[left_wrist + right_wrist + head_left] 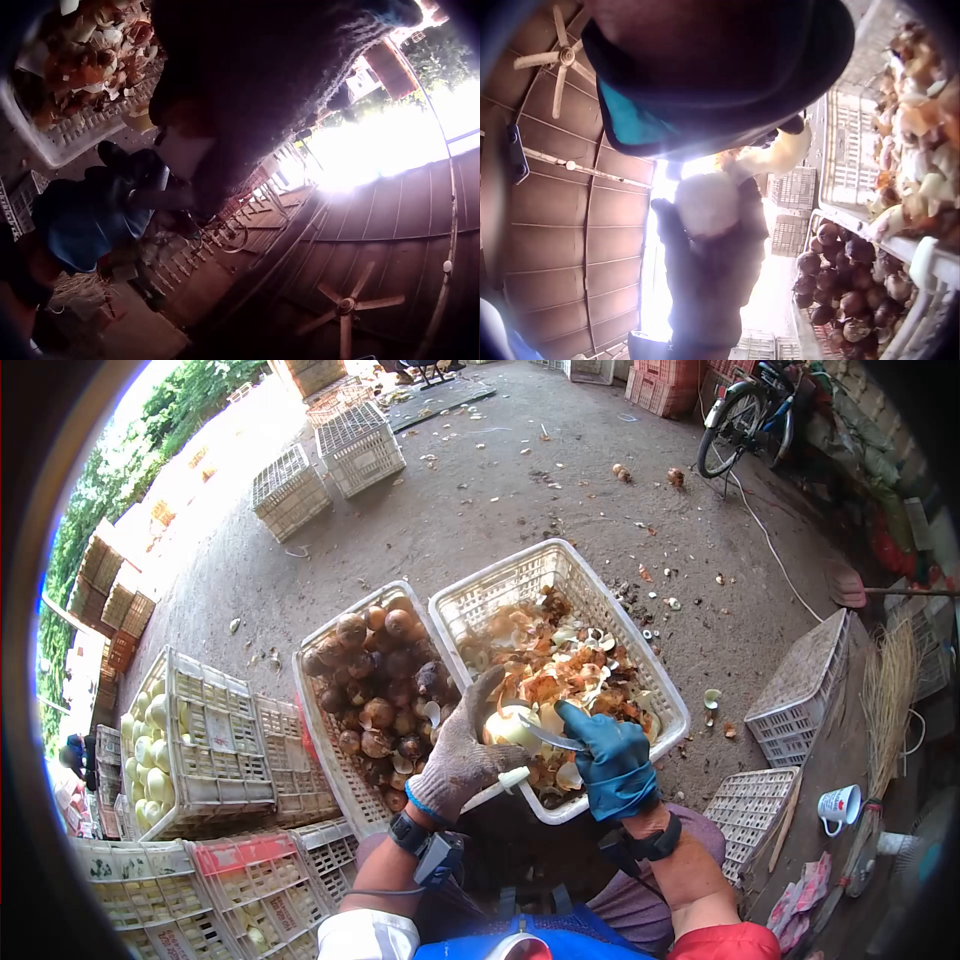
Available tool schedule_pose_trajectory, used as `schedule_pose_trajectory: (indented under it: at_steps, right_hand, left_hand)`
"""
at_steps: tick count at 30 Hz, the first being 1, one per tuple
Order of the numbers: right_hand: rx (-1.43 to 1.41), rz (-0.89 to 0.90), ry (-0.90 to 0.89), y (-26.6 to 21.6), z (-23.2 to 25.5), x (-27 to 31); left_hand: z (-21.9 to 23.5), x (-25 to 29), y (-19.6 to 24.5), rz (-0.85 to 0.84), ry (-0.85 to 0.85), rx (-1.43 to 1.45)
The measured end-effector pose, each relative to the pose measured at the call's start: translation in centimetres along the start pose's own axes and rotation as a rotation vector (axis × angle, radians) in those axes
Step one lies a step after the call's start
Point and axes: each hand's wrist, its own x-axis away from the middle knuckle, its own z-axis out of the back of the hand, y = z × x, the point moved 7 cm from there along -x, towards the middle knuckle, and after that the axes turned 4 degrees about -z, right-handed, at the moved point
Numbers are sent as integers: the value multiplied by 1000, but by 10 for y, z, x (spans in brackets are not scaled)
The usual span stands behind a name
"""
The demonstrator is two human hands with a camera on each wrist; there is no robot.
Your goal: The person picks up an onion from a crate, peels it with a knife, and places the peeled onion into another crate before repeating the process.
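Head view: grips a pale onion in the left hand over the peel crate, clenches a knife in the right hand, holds the blade beside the onion. Left wrist view: shows both hands, too dark to tell the left grip. Right wrist view: shows the onion in the left hand, hides the right grip; cannot tell.

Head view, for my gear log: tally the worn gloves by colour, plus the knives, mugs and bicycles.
Grey knitted glove: 1
Blue rubber glove: 1
Curved silver metal knife: 1
White handled mug: 1
Black-tyred bicycle: 1
Total: 5
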Motion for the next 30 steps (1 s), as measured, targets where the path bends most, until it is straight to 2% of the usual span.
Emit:
schedule_pose_trajectory:
  at_steps: [8,11,14,17,18,21,23,25,26,29,30]
  right_hand:
    - [13,46,0,-2,1,2]
    - [-58,-8,8,14,-4,6]
    - [-247,-191,25,45,-28,14]
    - [-876,-564,-140,51,-36,17]
    - [-813,-539,-160,42,-25,11]
    - [-986,-432,-69,33,-18,4]
    - [-1070,-393,-115,30,-19,0]
    - [-1125,-392,-192,21,-17,-3]
    - [-1106,-374,-180,17,-14,-4]
    - [-992,-377,-329,9,-10,-5]
    - [-941,-405,-232,10,-10,-4]
  left_hand:
    - [-8,1,10,10,-80,-15]
    - [-13,5,22,-10,-131,-76]
    - [-5,5,8,70,-113,-47]
    - [0,3,9,25,-78,-76]
    - [1,2,8,29,-79,-73]
    - [-1,2,4,26,-64,-100]
    - [-3,1,10,-18,-33,-173]
    - [-9,1,9,22,-61,-40]
    - [-11,2,8,41,-75,26]
    - [-17,1,9,-17,-158,82]
    - [-18,1,9,17,-154,75]
